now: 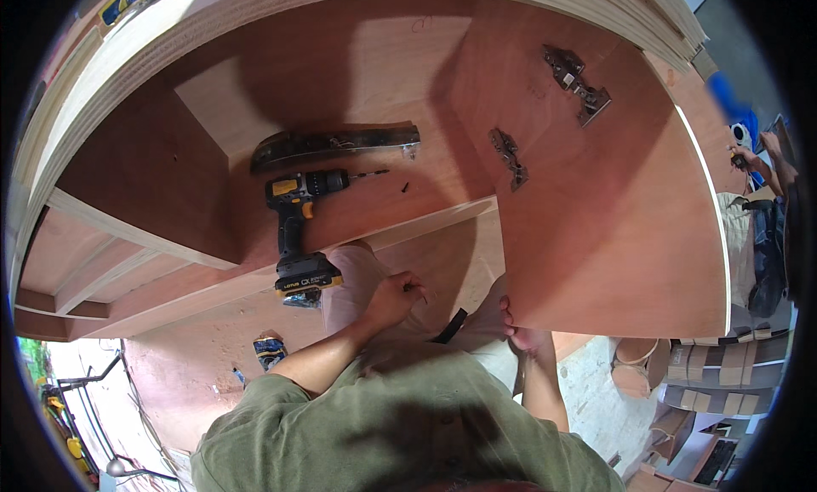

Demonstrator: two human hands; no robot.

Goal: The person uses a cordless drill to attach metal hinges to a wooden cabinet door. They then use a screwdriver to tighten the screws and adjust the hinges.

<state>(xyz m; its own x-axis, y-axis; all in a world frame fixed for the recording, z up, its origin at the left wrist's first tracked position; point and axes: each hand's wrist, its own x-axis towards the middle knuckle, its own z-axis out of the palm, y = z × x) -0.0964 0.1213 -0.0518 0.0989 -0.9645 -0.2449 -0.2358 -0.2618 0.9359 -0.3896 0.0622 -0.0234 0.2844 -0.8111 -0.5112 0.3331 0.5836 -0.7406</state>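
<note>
My left hand (395, 300) is closed over my lap, fingertips pinched around something small and dark that I cannot make out. At the lower left corner of a reddish-brown cabinet door (621, 228), my right hand (529, 337) grips the edge, partly hidden behind the panel. Two metal hinges, an upper one (575, 82) and a lower one (509, 159), show where the door meets the cabinet. Inside the cabinet, a black and yellow cordless drill (294, 224) lies with its bit pointing right. A small dark screw (405, 187) rests near the bit.
Behind the drill lies a long, black, curved tool (336, 145). A wooden partition (153, 168) stands at left. A blue and yellow packet (270, 351) is on the floor panel. At far right, another person's hand (770, 147) is near a tool, above stacked cardboard-like pieces (723, 369).
</note>
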